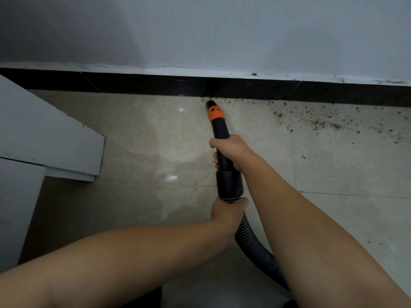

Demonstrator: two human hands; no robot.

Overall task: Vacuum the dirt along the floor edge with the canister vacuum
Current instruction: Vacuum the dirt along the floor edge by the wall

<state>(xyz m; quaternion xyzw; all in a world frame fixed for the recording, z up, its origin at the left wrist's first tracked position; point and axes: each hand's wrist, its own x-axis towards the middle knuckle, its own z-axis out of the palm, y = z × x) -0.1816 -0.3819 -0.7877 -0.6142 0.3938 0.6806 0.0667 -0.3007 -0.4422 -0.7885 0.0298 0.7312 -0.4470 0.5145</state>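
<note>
Step in hand: A person runs the black vacuum nozzle (pixel 219 121) with its orange collar (pixel 215 114) along the foot of a wall; the tip sits on the pale floor tile (pixel 155 134), touching or just short of the black skirting tile (pixel 155 84), at the left end of the dirt.

Right hand: The right hand (pixel 231 152) grasps the nozzle tube behind the orange collar, fingers wrapped round it from the right.

Left hand: The left hand (pixel 226 212) clenches round the ribbed hose (pixel 253 245) just below the thick black cuff (pixel 229 183), steadying it from behind.

Dirt: The brown crumbs (pixel 311 121) lie in a band from the nozzle tip rightward along the skirting and spread out onto the tile; specks also cling to the skirting face and its white top ledge (pixel 253 74).

Progress: The floor left of the tip looks clean, so most of the band likely remains to be done.

Next move: Judged from this, a slow sweep to the right, tip kept low and tight to the corner, then passes over the looser scatter.

Hard to make out: The canister is not clearly in view; only a grey shape (pixel 222 294) at the bottom edge, cut off. Whether the tip meets the skirting cannot be told. A white panel (pixel 51 138) at left is cropped and unidentified.
</note>
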